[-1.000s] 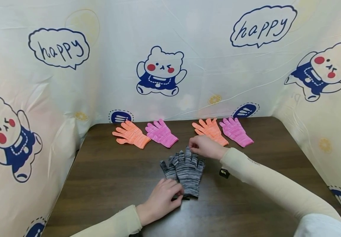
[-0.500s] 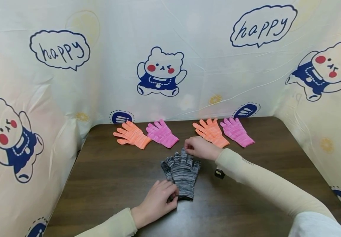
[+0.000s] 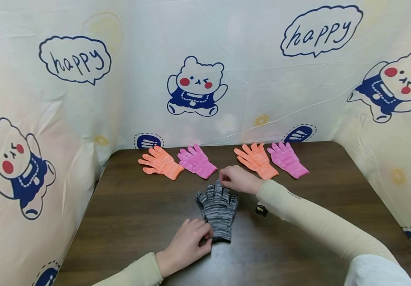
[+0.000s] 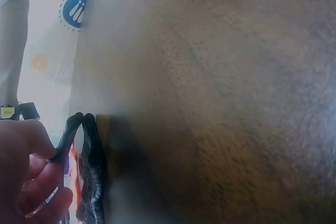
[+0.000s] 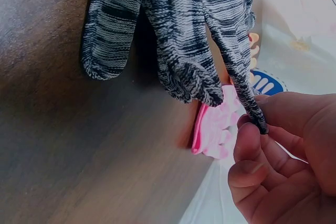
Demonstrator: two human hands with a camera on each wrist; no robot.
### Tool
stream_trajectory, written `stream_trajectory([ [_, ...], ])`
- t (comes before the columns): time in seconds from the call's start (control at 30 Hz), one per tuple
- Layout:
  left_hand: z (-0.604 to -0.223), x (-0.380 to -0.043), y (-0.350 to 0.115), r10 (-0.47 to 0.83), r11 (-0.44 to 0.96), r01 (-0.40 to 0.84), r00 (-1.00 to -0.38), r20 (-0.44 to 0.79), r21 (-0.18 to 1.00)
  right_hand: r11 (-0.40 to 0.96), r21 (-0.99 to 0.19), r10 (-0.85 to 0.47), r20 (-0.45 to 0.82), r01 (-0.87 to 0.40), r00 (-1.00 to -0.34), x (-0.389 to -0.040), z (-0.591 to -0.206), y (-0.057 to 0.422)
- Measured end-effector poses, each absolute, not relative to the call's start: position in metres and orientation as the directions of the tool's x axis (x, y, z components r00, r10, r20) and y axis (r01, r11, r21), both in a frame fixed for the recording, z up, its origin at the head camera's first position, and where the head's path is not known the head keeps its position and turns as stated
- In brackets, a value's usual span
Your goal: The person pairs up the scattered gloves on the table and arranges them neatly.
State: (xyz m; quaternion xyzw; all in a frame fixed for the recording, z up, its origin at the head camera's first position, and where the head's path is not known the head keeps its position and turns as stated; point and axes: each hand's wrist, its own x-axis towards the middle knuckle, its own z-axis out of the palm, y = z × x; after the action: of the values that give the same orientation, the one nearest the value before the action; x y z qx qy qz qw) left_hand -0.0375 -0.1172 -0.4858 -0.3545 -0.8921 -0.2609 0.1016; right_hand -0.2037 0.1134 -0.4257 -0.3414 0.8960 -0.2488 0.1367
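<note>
Two black-and-grey knit gloves (image 3: 220, 214) lie one over the other in the middle of the table, fingers pointing away, the top one largely hiding the other. At their cuff end my left hand (image 3: 188, 244) pinches the dark cuff edge (image 4: 65, 135) between thumb and fingers. My right hand (image 3: 240, 178) holds a fingertip of a glove, and in the right wrist view that knit finger (image 5: 244, 90) is stretched into the pinch. Other knit fingers hang beside it, above the tabletop.
Along the far edge of the brown table (image 3: 126, 214) lie an orange glove (image 3: 161, 162), a pink glove (image 3: 197, 161), a second orange glove (image 3: 256, 160) and a second pink glove (image 3: 288, 159). A printed curtain (image 3: 248, 79) surrounds the table's back and sides.
The top grey glove has shifted left in both hands, so it now covers most of the lower glove. Both hands moved slightly left with it, keeping their pinches.
</note>
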Motion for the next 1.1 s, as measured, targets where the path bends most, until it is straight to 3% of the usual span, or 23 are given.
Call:
stream_trajectory([
  [1.1, -0.496, -0.039, -0.118, 0.574, 0.640, 0.690, -0.721, 0.387, 0.337, 0.659, -0.549, -0.667, -0.110, -0.515, -0.737, -0.209, -0.443, 0.105],
])
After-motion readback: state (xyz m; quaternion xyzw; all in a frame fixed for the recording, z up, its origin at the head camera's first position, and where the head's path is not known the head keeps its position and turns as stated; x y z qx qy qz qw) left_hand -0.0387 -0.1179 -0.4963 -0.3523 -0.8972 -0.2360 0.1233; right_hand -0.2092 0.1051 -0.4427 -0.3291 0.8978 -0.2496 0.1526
